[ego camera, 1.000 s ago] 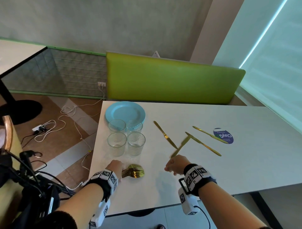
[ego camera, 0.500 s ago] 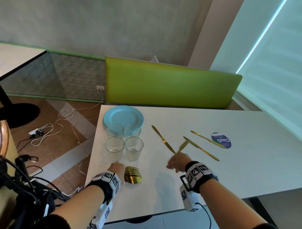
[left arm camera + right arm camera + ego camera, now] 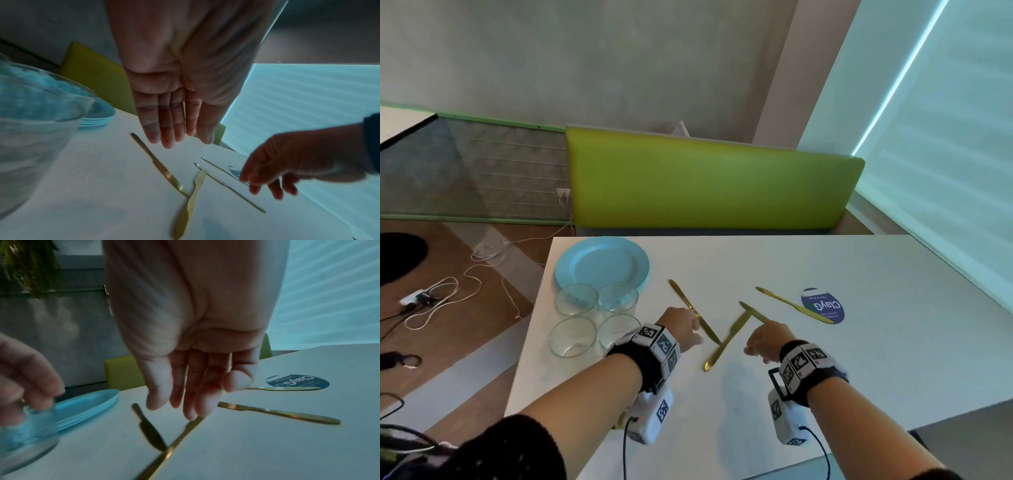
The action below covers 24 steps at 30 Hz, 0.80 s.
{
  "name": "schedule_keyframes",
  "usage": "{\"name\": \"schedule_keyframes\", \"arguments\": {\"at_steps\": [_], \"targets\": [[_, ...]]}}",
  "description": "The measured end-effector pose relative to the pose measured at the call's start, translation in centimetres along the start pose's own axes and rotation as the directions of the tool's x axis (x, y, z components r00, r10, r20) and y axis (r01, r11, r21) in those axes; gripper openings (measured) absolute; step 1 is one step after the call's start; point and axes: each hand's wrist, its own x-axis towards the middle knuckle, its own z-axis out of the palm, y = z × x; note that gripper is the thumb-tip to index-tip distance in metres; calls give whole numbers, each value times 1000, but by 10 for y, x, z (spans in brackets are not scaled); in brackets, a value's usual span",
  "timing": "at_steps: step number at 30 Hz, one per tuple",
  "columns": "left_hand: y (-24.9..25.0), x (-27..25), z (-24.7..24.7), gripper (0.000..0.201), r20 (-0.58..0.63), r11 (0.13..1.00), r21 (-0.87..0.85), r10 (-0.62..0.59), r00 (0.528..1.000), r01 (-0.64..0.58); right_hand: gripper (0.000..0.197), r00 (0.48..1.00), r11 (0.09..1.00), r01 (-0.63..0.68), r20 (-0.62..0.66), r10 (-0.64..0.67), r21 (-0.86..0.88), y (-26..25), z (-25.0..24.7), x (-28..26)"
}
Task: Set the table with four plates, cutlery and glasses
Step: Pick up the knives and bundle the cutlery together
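A stack of light blue plates (image 3: 602, 265) sits at the table's far left, with several clear glasses (image 3: 573, 336) in front of it. Several gold knives lie spread mid-table: one (image 3: 681, 296) under my left hand (image 3: 683, 327), a second (image 3: 727, 337) slanted between my hands, a third (image 3: 751, 310) crossing its tip, and a fourth (image 3: 791, 304) beside a sticker. In the left wrist view my left hand (image 3: 168, 138) hovers above the first knife (image 3: 160, 167), fingers straight, holding nothing. My right hand (image 3: 185, 405) hangs relaxed and empty over the slanted knife (image 3: 174, 446).
A round dark blue sticker (image 3: 823, 306) marks the white table (image 3: 859, 359) at the right. A green bench back (image 3: 709, 185) stands behind the far edge. Cables and a power strip (image 3: 417, 298) lie on the floor at the left.
Both hands moved forward from the near edge. My left hand left the pile of gold spoons, now out of sight. My right hand came off the slanted knife's handle.
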Motion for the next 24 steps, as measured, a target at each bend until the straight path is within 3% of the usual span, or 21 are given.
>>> {"name": "schedule_keyframes", "arguments": {"at_steps": [12,24], "targets": [[70,128,14,33,28,993,-106,-40,999,42,38,993,945,-97,39,115,-313,85,-23,113],[85,184,36,31,51,990,-94,-103,993,108,39,991,974,-124,-65,113,-192,106,-27,161]]}}
